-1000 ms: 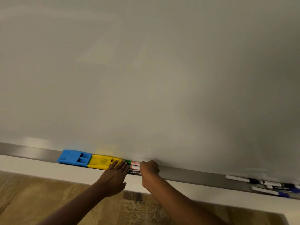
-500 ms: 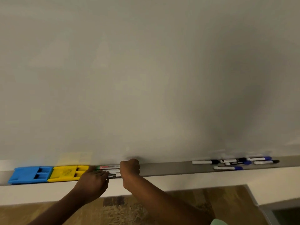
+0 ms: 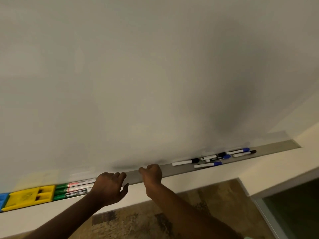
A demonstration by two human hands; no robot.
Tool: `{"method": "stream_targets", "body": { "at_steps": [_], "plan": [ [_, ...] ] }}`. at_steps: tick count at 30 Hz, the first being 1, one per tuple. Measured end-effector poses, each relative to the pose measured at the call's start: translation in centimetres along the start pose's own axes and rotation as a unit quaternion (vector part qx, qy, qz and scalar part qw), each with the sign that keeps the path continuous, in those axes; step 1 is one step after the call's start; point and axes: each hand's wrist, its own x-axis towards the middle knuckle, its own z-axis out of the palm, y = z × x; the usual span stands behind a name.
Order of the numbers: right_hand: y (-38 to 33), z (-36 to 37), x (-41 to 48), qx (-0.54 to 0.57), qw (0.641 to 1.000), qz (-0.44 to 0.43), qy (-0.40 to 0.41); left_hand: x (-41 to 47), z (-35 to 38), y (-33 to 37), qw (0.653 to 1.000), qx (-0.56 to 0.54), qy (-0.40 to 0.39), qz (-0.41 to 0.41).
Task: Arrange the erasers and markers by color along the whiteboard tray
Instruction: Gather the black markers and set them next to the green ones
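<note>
A grey whiteboard tray (image 3: 134, 175) runs along the bottom of the whiteboard. At its left end lie a blue eraser (image 3: 2, 199), a yellow eraser (image 3: 30, 197) and a bunch of green-capped markers (image 3: 74, 188). My left hand (image 3: 110, 188) rests at the right end of those markers, fingers curled over the tray edge. My right hand (image 3: 152, 175) is a loose fist on the bare tray, holding nothing visible. Farther right lie several black-capped and blue-capped markers (image 3: 214, 158) in a loose heap.
The whiteboard (image 3: 155, 75) fills most of the view. Below the tray is a pale wall strip, then a mottled brown floor (image 3: 138, 223). A corner with a dark glass panel (image 3: 293, 209) stands at the lower right.
The view has swung right, so the erasers slid to the left edge. My right hand has left the green markers and moved right along the tray. My left hand stays at the markers' end.
</note>
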Motion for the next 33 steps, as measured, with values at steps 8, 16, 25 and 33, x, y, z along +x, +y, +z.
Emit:
{"method": "stream_targets", "body": {
  "at_steps": [8,16,25,33],
  "plan": [
    [1.8,-8.1,5.0,-0.070,0.993,0.012,0.094,5.9,2.0,6.7,0.999,0.010,-0.042,0.027],
    [2.0,-14.5,9.8,-0.147,0.974,0.014,0.172,10.1,3.9,10.9,0.997,-0.015,-0.080,0.018],
    [2.7,-17.2,12.8,-0.193,0.961,0.004,0.196,12.8,5.8,13.8,0.995,-0.028,-0.095,-0.004],
    [2.7,-18.1,13.7,-0.244,0.950,0.004,0.193,14.7,6.5,15.8,0.993,-0.046,-0.101,-0.036]
  ]
}}
